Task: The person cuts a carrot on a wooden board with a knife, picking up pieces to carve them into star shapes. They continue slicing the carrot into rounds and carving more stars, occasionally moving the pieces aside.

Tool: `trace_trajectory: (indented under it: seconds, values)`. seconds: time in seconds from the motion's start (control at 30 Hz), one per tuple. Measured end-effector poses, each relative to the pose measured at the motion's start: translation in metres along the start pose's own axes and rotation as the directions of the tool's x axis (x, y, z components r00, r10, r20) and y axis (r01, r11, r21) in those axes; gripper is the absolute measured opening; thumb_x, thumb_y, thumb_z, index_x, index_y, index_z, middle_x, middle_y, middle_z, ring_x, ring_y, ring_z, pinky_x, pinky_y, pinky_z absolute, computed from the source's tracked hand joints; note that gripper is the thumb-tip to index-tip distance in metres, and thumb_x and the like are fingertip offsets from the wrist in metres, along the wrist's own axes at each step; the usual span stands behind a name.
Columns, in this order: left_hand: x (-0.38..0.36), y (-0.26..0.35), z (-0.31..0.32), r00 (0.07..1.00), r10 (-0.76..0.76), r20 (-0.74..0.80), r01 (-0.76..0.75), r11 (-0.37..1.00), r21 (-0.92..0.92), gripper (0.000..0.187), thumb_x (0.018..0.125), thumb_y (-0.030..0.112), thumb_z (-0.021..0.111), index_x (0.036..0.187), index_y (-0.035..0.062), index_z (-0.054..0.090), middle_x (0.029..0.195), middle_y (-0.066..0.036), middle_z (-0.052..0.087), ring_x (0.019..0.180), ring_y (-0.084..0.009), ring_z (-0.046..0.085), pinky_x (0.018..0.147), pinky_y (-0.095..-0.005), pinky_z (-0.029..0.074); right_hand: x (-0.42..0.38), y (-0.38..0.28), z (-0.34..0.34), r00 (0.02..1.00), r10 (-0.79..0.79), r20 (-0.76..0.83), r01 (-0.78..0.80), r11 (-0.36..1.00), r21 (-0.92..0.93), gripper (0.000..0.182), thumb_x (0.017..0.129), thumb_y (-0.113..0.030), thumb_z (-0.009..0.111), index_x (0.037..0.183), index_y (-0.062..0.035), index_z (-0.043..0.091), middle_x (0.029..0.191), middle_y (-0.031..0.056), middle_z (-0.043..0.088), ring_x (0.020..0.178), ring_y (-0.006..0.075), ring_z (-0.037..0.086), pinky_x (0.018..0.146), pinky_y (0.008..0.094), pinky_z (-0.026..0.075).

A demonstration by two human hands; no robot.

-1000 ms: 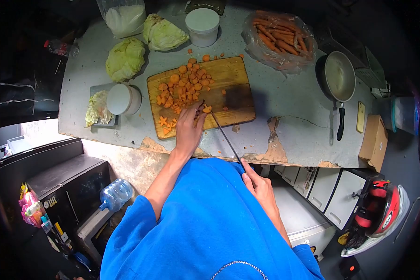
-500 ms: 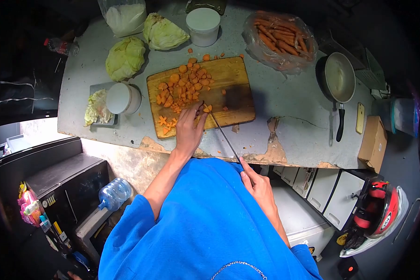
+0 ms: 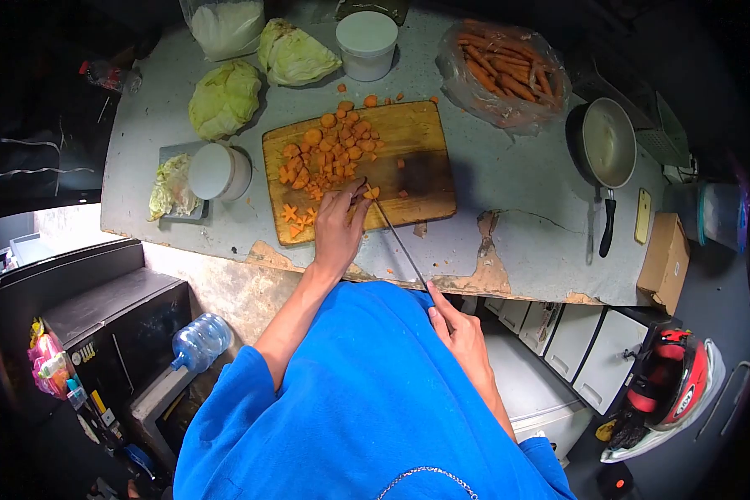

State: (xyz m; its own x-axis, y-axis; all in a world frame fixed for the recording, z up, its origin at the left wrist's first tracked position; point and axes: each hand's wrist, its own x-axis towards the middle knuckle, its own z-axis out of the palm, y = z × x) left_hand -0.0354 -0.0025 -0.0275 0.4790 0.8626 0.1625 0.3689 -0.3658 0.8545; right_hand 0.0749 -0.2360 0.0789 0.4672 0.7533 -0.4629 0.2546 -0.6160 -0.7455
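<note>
On the board (image 3: 425, 133), my left hand (image 3: 337, 223) still pinches a carrot piece (image 3: 372, 192); my right hand (image 3: 460, 329) still grips the knife (image 3: 404, 248); cabbages (image 3: 225, 100) sit far left.

Table (image 3: 529, 183): grey top, worn; front edge chipped to bare brown, a crack running right from the big chip. On it, near front middle, wooden cutting board (image 3: 429, 129), slightly askew. Carrot bits (image 3: 342, 87) just beyond its far edge. Left: tray (image 3: 173, 152), white tub (image 3: 218, 172) beside it; farther back, cabbage (image 3: 225, 100), cut cabbage (image 3: 297, 55), clear bag (image 3: 227, 32), second tub (image 3: 367, 46). Right: bag of carrots (image 3: 506, 73), frying pan (image 3: 609, 143), handle toward front; phone (image 3: 643, 215).
</note>
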Motion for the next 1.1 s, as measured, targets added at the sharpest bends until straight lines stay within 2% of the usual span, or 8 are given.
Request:
trace_trajectory:
  seconds: [0.1,0.27,0.33,0.6,0.67,0.73,0.8,1.1]
  values:
    - [-0.002,0.001,0.000,0.994,0.097,-0.043,-0.094,0.994,0.050,0.034,0.094,0.007,0.073,0.127,-0.0013,0.070,0.106,-0.015,0.072,0.099,-0.0300,0.063,0.086,-0.0398,0.052,0.000,0.002,0.002,1.000,-0.014,-0.009,0.014,1.000,-0.028,0.046,0.104,-0.019,0.061,0.150,-0.0206,0.057,0.092,0.0278,0.072,0.079,0.0383,0.074,0.075,0.0419,0.055]
    - [-0.021,0.000,-0.001,0.940,0.331,0.082,-0.341,0.913,0.224,0.043,0.087,0.004,0.075,0.129,0.0091,0.074,0.087,-0.005,0.053,0.083,-0.0233,0.050,0.075,-0.0388,0.040,-0.001,-0.002,0.002,1.000,0.009,0.004,-0.009,0.998,-0.060,0.047,0.104,-0.019,0.061,0.151,-0.0221,0.057,0.090,0.0282,0.070,0.081,0.0435,0.072,0.074,0.0459,0.054]
    - [-0.021,-0.001,-0.002,0.940,0.327,0.092,-0.340,0.912,0.229,0.045,0.085,0.004,0.075,0.130,0.0098,0.074,0.087,-0.005,0.053,0.083,-0.0230,0.050,0.076,-0.0384,0.039,0.000,-0.004,0.001,0.997,0.057,0.042,-0.052,0.993,-0.105,0.046,0.107,-0.022,0.058,0.152,-0.0197,0.055,0.086,0.0275,0.071,0.074,0.0271,0.074,0.076,0.0393,0.055]
    - [-0.021,-0.004,-0.004,0.930,0.331,0.159,-0.366,0.875,0.317,0.051,0.084,0.003,0.074,0.134,0.0103,0.072,0.088,-0.005,0.052,0.084,-0.0229,0.050,0.077,-0.0376,0.037,0.000,-0.006,0.004,1.000,0.012,0.007,-0.011,0.989,-0.148,0.045,0.106,-0.019,0.060,0.151,-0.0176,0.056,0.079,0.0283,0.066,0.068,0.0384,0.070,0.072,0.0393,0.053]
    - [-0.021,-0.005,-0.006,0.947,0.265,0.180,-0.304,0.921,0.243,0.049,0.086,0.003,0.073,0.134,0.0080,0.071,0.096,-0.007,0.060,0.092,-0.0259,0.055,0.082,-0.0391,0.042,0.002,-0.006,0.002,1.000,-0.017,-0.013,0.015,0.992,-0.126,0.045,0.106,-0.019,0.060,0.150,-0.0170,0.056,0.079,0.0286,0.065,0.069,0.0397,0.069,0.071,0.0398,0.053]
    - [-0.010,0.000,-0.004,0.956,0.265,0.127,-0.288,0.930,0.228,0.043,0.088,0.004,0.073,0.130,0.0061,0.072,0.104,-0.009,0.062,0.098,-0.0281,0.057,0.085,-0.0402,0.045,0.001,-0.007,0.001,1.000,0.023,0.016,-0.022,0.996,-0.090,0.046,0.105,-0.022,0.059,0.151,-0.0245,0.056,0.090,0.0274,0.072,0.086,0.0467,0.070,0.076,0.0515,0.055]
    - [0.000,0.003,-0.002,0.969,0.244,0.027,-0.245,0.948,0.204,0.031,0.091,0.007,0.073,0.122,0.0022,0.075,0.118,-0.012,0.068,0.108,-0.0325,0.061,0.093,-0.0424,0.050,0.000,-0.005,0.002,1.000,0.024,0.018,-0.022,0.993,-0.113,0.046,0.105,-0.021,0.059,0.151,-0.0243,0.056,0.091,0.0273,0.072,0.086,0.0461,0.071,0.077,0.0508,0.055]
    - [-0.003,-0.005,0.004,0.971,0.239,-0.004,-0.233,0.950,0.208,0.024,0.091,0.005,0.073,0.114,0.0064,0.079,0.111,-0.008,0.073,0.101,-0.0268,0.061,0.088,-0.0394,0.048,-0.008,-0.002,0.004,1.000,0.010,-0.011,-0.011,0.996,-0.094,0.047,0.104,-0.018,0.062,0.151,-0.0226,0.057,0.086,0.0250,0.071,0.076,0.0396,0.071,0.074,0.0462,0.055]
